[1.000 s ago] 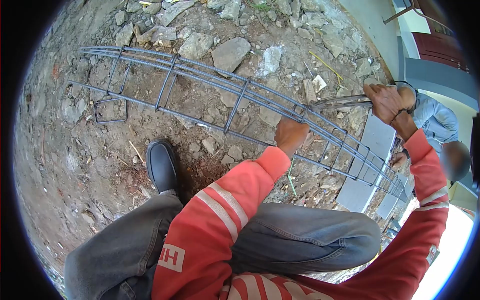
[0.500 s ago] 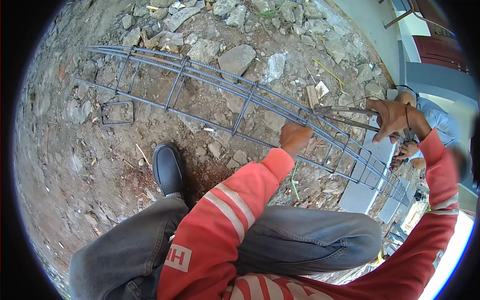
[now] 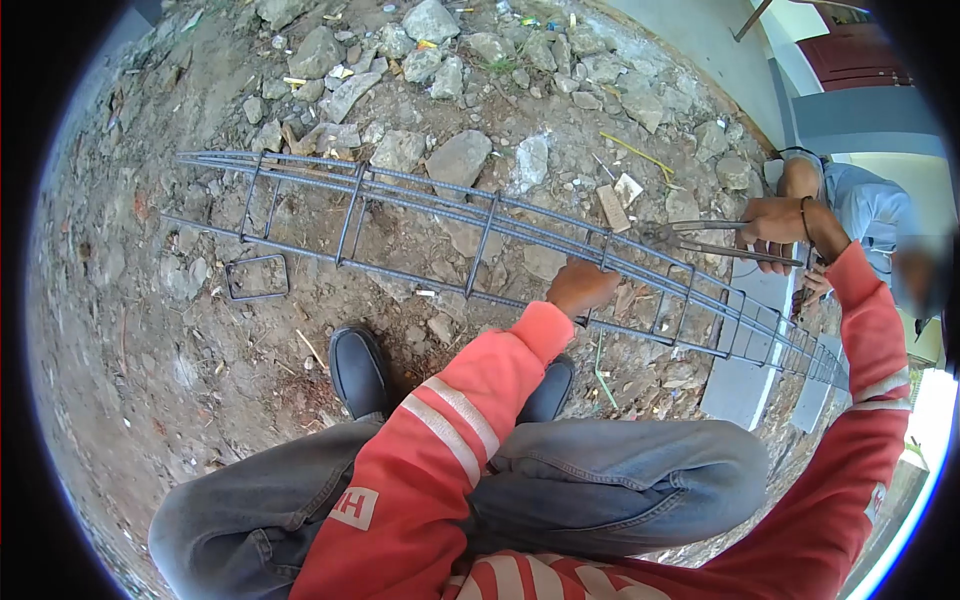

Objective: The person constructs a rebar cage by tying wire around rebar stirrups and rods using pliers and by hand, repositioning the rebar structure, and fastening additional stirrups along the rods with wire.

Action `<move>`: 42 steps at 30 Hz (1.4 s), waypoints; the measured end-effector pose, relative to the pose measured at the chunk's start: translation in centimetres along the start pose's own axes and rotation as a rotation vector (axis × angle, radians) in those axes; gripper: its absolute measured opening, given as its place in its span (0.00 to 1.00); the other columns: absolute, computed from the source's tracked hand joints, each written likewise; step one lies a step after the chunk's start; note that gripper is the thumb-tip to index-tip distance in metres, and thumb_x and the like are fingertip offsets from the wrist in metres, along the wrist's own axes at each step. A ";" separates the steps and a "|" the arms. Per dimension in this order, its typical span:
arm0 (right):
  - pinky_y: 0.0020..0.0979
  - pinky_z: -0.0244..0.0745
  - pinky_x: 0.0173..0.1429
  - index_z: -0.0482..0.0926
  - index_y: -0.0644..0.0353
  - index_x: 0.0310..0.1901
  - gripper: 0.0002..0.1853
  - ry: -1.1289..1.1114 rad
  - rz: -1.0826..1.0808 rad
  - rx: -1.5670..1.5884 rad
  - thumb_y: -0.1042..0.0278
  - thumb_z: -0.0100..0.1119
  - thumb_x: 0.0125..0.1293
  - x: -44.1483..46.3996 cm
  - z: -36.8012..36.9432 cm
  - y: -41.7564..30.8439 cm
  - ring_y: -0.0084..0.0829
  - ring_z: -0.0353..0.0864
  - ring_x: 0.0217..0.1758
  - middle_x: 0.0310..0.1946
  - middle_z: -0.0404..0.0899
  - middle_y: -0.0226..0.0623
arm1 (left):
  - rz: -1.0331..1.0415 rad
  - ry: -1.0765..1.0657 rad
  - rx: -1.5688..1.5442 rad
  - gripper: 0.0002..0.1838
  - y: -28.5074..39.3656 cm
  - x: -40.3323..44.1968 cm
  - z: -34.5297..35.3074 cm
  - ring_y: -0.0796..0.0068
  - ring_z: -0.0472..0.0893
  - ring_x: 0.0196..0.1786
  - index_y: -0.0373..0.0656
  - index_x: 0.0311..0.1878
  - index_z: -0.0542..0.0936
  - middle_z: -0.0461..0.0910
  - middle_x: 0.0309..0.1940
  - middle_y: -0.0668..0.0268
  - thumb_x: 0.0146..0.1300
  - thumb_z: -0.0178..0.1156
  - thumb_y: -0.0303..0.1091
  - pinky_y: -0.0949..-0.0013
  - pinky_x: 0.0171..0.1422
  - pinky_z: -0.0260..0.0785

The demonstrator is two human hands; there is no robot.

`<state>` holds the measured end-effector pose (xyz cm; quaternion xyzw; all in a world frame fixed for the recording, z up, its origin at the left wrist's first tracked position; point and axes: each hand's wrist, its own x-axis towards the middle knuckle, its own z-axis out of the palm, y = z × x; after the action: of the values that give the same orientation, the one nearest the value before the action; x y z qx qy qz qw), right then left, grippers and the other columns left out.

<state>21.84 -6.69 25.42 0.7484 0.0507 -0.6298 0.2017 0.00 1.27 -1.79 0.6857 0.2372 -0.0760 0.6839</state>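
A long cage of steel bars and square ties (image 3: 483, 245) stretches over the ground from the left to the lower right. My left hand (image 3: 582, 288) is closed at the cage's middle, around something I cannot make out. To its upper right, my right hand (image 3: 775, 230) grips long-handled pincers (image 3: 705, 240), whose handles look spread. The pincers' head is blurred, just above the bars. One loose square tie (image 3: 257, 278) lies on the soil below the cage's left end.
Rocks (image 3: 459, 159) and rubble lie beyond the cage. Grey slabs (image 3: 745, 345) are under its right part. Another person (image 3: 868, 215) crouches at the right, near a wall. My shoes (image 3: 358, 370) are close below the cage.
The view has shifted, and my second shoe now shows. My right hand has turned on the pincers, whose handles have spread apart. My left hand stays at the cage.
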 end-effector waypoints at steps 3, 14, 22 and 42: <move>0.33 0.84 0.25 0.78 0.72 0.40 0.17 0.205 -0.153 0.134 0.61 0.55 0.64 -2.1 2.1 1.8 0.33 0.83 0.22 0.24 0.81 0.43 | -0.100 -0.538 0.753 0.35 5.3 -2.6 -5.4 0.48 0.83 0.46 0.30 0.39 0.84 0.83 0.41 0.43 0.56 0.58 0.62 0.54 0.50 0.75; 0.28 0.76 0.23 0.79 0.71 0.40 0.22 0.222 -1.095 0.747 0.53 0.62 0.67 -5.1 9.1 6.2 0.26 0.77 0.19 0.19 0.75 0.37 | 0.689 -0.354 -0.310 0.39 24.6 -0.9 -11.6 0.61 0.77 0.60 0.34 0.65 0.71 0.78 0.56 0.53 0.64 0.64 0.58 0.59 0.67 0.67; 0.28 0.78 0.30 0.75 0.67 0.58 0.23 0.669 -1.121 1.022 0.54 0.51 0.75 -8.9 11.4 2.3 0.27 0.80 0.25 0.28 0.78 0.37 | 0.529 -0.621 -0.436 0.18 31.0 -4.3 -10.8 0.68 0.85 0.35 0.31 0.54 0.77 0.83 0.42 0.55 0.72 0.55 0.38 0.70 0.38 0.78; 0.29 0.73 0.47 0.58 0.46 0.73 0.26 1.173 0.173 2.075 0.64 0.48 0.75 10.6 52.7 -4.9 0.25 0.76 0.40 0.38 0.76 0.33 | 0.431 -1.280 -0.268 0.12 34.2 -5.7 -6.4 0.89 0.57 0.19 0.34 0.51 0.78 0.65 0.20 0.77 0.67 0.53 0.27 0.83 0.20 0.47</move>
<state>-26.28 -23.39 7.43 0.7286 -0.4483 0.0834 -0.5110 8.29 7.85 31.83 0.4473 -0.3479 -0.2984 0.7680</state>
